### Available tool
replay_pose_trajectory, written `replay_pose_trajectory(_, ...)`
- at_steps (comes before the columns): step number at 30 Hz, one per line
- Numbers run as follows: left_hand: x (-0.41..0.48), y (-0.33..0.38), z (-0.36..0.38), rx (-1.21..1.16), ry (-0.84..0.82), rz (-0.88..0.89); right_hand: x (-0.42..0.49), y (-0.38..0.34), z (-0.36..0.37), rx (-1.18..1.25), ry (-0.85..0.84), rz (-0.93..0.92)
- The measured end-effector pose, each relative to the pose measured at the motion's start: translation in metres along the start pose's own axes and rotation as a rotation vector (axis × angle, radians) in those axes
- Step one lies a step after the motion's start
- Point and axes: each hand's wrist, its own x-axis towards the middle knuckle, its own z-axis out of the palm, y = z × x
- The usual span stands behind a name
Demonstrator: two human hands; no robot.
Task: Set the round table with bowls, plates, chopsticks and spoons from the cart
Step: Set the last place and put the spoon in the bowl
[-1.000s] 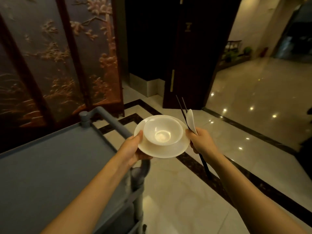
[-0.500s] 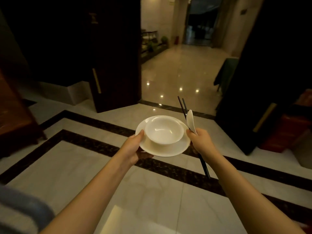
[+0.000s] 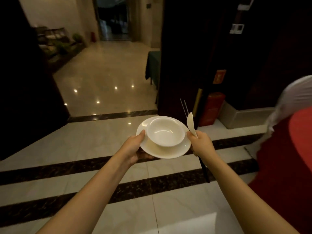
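- Head view, my left hand (image 3: pixel 133 147): I carry the white plate (image 3: pixel 170 152) from its left edge, thumb pressed on top of the rim and the other fingers (image 3: pixel 146 155) tucked underneath, so the plate rides level and nothing slides off as I walk.
- Head view, on that plate: the white bowl (image 3: pixel 166 131) sits upright, its near wall just beside my left thumb. I judge that I stacked it there so one hand moves both pieces.
- Head view, my right hand (image 3: pixel 201 143): fist closed around the cutlery, all held together as one bundle. The white ceramic spoon (image 3: pixel 191 124) sticks up above my knuckles, close by the plate's right rim. The dark chopsticks (image 3: pixel 204 169) run through the same fist, pale tips above it and dark ends trailing below my wrist.
- Head view, where it goes: the red-clothed round desk (image 3: pixel 287 166) lies to the right of my right hand, near but not yet under the dishes. A white-covered chair (image 3: pixel 293 98) stands beyond it. Everything is in the air over the marble floor (image 3: pixel 101 217); nothing is set down yet.
- Count: one plate, one bowl, one spoon, two chopsticks, which I take as a single place setting. The cart is out of view.
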Motion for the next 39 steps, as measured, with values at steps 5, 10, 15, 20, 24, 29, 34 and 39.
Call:
replay_pose_trajectory(5, 0.067, 0.011, 0.046, 0.058, -0.123, -0.035, 0.053, 0.019, -0.031, -0.003, 0.108, 0.095)
replay_pose_trajectory(10, 0.146, 0.013, 0.105, 0.111, -0.227, -0.068, 0.117, 0.050, -0.071, 0.020, 0.200, 0.174)
replay_pose_trajectory(15, 0.232, 0.023, 0.178, 0.146, -0.330, -0.080, 0.193, 0.075, -0.120, 0.030, 0.298, 0.175)
replay_pose_trajectory(20, 0.312, 0.048, 0.251, 0.175, -0.444, -0.078, 0.270, 0.085, -0.174, -0.008, 0.371, 0.175)
replay_pose_trajectory(24, 0.365, 0.063, 0.307, 0.207, -0.481, -0.087, 0.323, 0.095, -0.212, -0.014, 0.454, 0.195)
replay_pose_trajectory(29, 0.438, 0.072, 0.382, 0.241, -0.572, -0.133, 0.388, 0.119, -0.262, -0.053, 0.549, 0.259)
replay_pose_trajectory(34, 0.526, 0.072, 0.462, 0.296, -0.680, -0.161, 0.459, 0.150, -0.311, -0.031, 0.655, 0.310)
replay_pose_trajectory(39, 0.608, 0.077, 0.552, 0.353, -0.800, -0.195, 0.529, 0.178, -0.364, -0.032, 0.770, 0.371)
